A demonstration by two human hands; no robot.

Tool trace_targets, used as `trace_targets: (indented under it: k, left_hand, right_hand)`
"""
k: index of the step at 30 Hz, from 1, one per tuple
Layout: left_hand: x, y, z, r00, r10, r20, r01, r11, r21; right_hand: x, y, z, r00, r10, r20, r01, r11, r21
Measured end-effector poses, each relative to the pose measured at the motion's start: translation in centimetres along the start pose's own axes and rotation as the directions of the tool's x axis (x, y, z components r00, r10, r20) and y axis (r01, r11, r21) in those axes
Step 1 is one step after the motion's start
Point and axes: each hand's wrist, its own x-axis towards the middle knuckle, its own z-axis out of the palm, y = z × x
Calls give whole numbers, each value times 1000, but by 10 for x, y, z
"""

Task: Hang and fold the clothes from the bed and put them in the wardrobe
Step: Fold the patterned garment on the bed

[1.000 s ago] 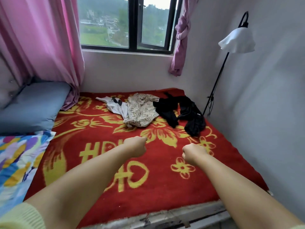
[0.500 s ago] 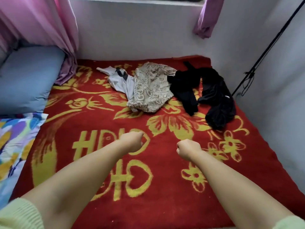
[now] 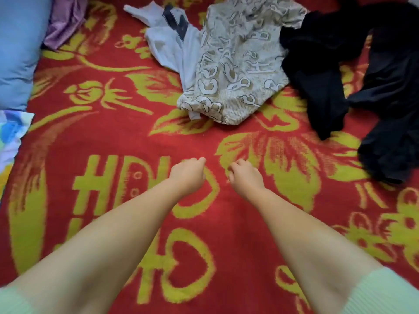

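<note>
Since half a second ago the view has dropped and closed in: window wall and lamp pole are gone from sight, the clothes fill the top of the picture, and both forearms reach further up the bed.

Nearest are two pale green sleeves [image 3: 385, 291] pushed up the arms. Beyond them the left hand [image 3: 189, 172] and right hand [image 3: 243, 175] sit side by side, near each other but apart, above the red and yellow blanket [image 3: 113, 223]. Both have their fingers curled in and hold nothing; the right hand's fingers [image 3: 237, 164] look a little looser than the left's. Whether either hand touches the blanket cannot be told.

Ahead of the fingertips, across bare blanket, lies the beige patterned garment [image 3: 233, 71]. Its long axis runs away from the hands and slightly right, one rumpled end pointing back toward them. Just left of it, partly tucked under, is a white garment [image 3: 172, 48], its narrow end pointing far-left. Ahead and right of the right hand sprawl the black clothes [image 3: 340, 64], crumpled, with no clear axis. Far left are a blue pillow [image 3: 18, 53] and pink curtain [image 3: 65, 19].

My judgement: the step is the first reach for a garment. Next the fingers must open and take the beige piece by its near end.
</note>
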Motion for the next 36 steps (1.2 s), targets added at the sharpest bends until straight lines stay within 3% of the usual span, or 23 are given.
trace_targets:
  k: [5,10,16,21,28,31,33,36]
  left_hand:
    - [87,-9,16,990,25,-141,-28,999,-18]
    - [165,-35,19,867,195,-459,-107,972,210]
    - [231,-26,-13,926,217,-309,-79,912,402]
    - [223,-19,-22,896,212,-390,-182,977,113]
    - [130,-10,54,964,145,-221,-150,989,-7]
    - [94,-13,69,981,123,-153,-144,980,-139]
    - [64,-19,67,986,102,-129,-133,958,-255]
    - [13,-25,53,988,124,-89,-152,852,-501]
  right_hand:
    - [71,29,59,999,-36,21,36,999,-18]
    - [85,42,91,951,-156,-267,123,983,-137]
    - [81,42,86,938,-161,-307,112,979,-169]
    - [83,44,86,943,-152,-297,107,981,-159]
    - [82,43,87,953,-136,-272,104,986,-130]
    - [76,42,84,955,-108,-276,89,993,-79]
    - [62,38,82,965,6,-261,-2,1000,16]
    - [16,23,77,974,142,-175,-76,939,336]
